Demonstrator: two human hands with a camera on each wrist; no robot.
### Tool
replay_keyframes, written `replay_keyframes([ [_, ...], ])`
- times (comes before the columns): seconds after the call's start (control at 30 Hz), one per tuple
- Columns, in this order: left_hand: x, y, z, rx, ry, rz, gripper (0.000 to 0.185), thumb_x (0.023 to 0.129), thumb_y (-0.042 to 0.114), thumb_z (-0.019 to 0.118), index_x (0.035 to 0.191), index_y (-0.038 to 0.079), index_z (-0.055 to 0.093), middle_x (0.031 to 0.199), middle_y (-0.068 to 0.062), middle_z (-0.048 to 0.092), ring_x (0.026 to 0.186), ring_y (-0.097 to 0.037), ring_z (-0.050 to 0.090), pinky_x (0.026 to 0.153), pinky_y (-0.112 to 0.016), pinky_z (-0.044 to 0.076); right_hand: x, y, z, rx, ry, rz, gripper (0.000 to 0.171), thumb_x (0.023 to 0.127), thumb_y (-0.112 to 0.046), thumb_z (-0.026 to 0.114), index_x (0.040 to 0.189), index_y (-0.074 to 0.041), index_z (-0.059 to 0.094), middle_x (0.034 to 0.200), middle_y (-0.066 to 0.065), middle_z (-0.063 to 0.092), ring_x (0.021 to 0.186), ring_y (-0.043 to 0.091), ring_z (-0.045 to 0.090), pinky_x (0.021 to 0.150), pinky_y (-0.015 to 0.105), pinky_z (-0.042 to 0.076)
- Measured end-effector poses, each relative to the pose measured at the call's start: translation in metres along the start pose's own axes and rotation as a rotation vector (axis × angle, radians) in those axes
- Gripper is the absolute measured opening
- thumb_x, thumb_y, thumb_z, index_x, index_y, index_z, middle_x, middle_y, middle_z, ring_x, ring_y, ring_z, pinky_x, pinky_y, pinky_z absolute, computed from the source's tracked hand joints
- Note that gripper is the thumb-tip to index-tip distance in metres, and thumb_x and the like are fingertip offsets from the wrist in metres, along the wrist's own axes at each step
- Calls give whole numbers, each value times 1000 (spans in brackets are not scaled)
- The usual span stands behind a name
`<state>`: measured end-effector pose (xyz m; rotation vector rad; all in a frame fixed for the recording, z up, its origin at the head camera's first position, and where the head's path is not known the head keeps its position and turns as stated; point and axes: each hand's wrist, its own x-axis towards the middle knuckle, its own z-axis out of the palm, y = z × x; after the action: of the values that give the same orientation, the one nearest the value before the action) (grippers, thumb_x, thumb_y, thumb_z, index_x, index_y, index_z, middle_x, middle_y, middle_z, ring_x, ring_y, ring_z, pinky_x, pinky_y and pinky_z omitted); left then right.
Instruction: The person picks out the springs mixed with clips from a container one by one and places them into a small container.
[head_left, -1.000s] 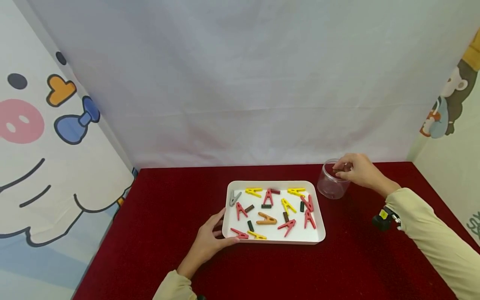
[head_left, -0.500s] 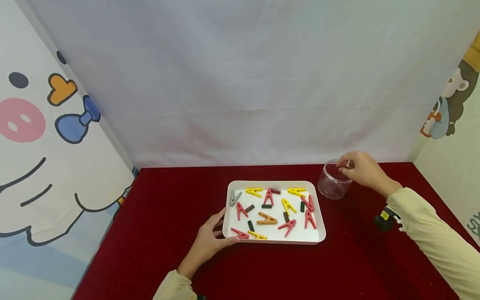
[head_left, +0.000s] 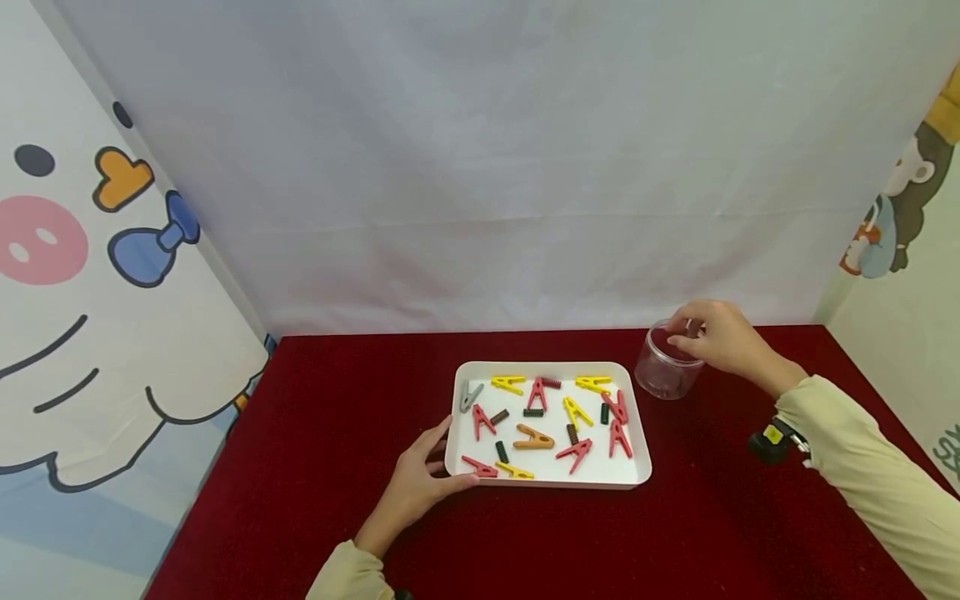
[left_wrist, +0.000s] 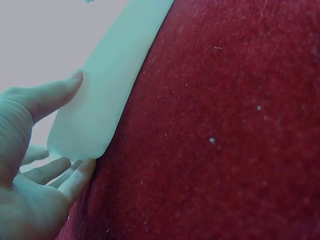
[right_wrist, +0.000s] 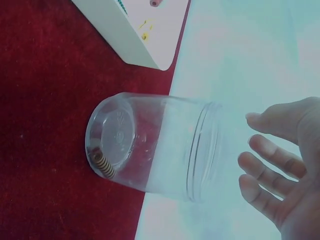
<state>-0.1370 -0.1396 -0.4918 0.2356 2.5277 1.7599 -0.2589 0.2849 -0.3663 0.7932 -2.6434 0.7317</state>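
Observation:
My left hand (head_left: 414,479) holds the near left corner of a white tray (head_left: 637,476), its thumb (left_wrist: 67,90) on the long wall and its fingers against the short side. In the tray lie several A-shaped plastic clothespins, red ones, yellow ones such as this clothespin (head_left: 577,412), an orange clothespin (head_left: 534,438) and a grey clothespin (head_left: 470,396). Small coiled springs, such as a green spring (head_left: 533,412), lie among them. Over the mouth of a clear jar (head_left: 663,379) hovers my right hand (head_left: 716,337), fingers apart and holding nothing. A brown spring (right_wrist: 102,162) rests at the jar's bottom.
The jar stands beside the tray's far right corner, near the back edge of the red cloth-covered table (head_left: 360,400). A white curtain (head_left: 480,208) hangs behind, and cartoon-printed panels (head_left: 112,333) flank both sides.
One second ago my right hand pinched a brown spring over the jar; it has let it go, and the spring is inside the jar. My left hand and the tray have stayed put.

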Motion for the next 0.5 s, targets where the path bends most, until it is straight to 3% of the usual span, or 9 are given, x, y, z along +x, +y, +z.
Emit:
replay_keyframes([
  [0.27,-2,3,0,30,6,-8,92,69,19,86,146,8,37,132,-15,48,117,-29,51,89,-37,50,-2,-7,2,33,-11,-28,14,71,5,77,82,-3,71,78,5,65,65,17,56,53,26,45],
  [0.5,-10,33,-3,11,-9,-20,88,71,8,84,143,-3,35,132,-26,46,116,-39,50,89,-45,48,-6,-9,6,67,-23,-37,18,69,6,77,84,-2,71,77,4,63,63,11,52,52,24,44],
])
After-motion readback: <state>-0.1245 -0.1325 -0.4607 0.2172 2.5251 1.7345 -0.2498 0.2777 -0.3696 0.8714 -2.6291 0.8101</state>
